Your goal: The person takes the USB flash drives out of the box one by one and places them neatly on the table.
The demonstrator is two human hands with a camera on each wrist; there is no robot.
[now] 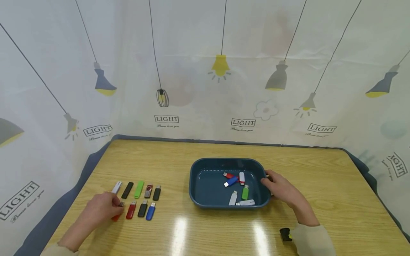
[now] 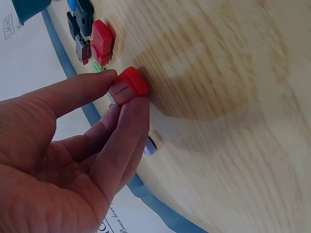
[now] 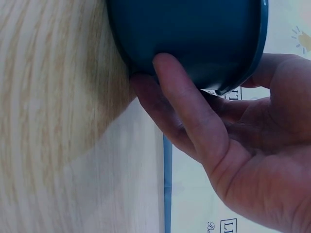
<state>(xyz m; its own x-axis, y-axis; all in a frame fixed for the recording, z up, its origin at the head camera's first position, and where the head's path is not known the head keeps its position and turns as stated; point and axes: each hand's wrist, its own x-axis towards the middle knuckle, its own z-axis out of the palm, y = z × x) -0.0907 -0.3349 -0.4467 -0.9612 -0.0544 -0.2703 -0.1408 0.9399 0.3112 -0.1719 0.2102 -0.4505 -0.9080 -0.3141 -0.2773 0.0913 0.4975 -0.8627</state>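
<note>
At the left end of the table, my left hand (image 1: pixel 99 209) pinches a red USB flash drive (image 2: pixel 130 86) between thumb and fingers, low over the wood. It is at the near left corner of two rows of USB flash drives; a dark red flash drive (image 1: pixel 131 210) lies just to its right and a white flash drive (image 1: pixel 116 187) just beyond. My right hand (image 1: pixel 283 188) grips the right side of a dark blue tray (image 1: pixel 206 188), thumb over the rim and fingers along the outer wall. Inside the tray lie several flash drives, among them a green one (image 1: pixel 245 192) and a blue one (image 1: pixel 231 181).
Black, bright green (image 1: pixel 139 189), silver-and-red and blue flash drives (image 1: pixel 150 211) fill out the rows. A small black object (image 1: pixel 285 234) with a yellow spot lies beside my right sleeve. Behind the wooden table (image 1: pixel 153 153) hangs a lamp-patterned white curtain (image 1: pixel 192 71).
</note>
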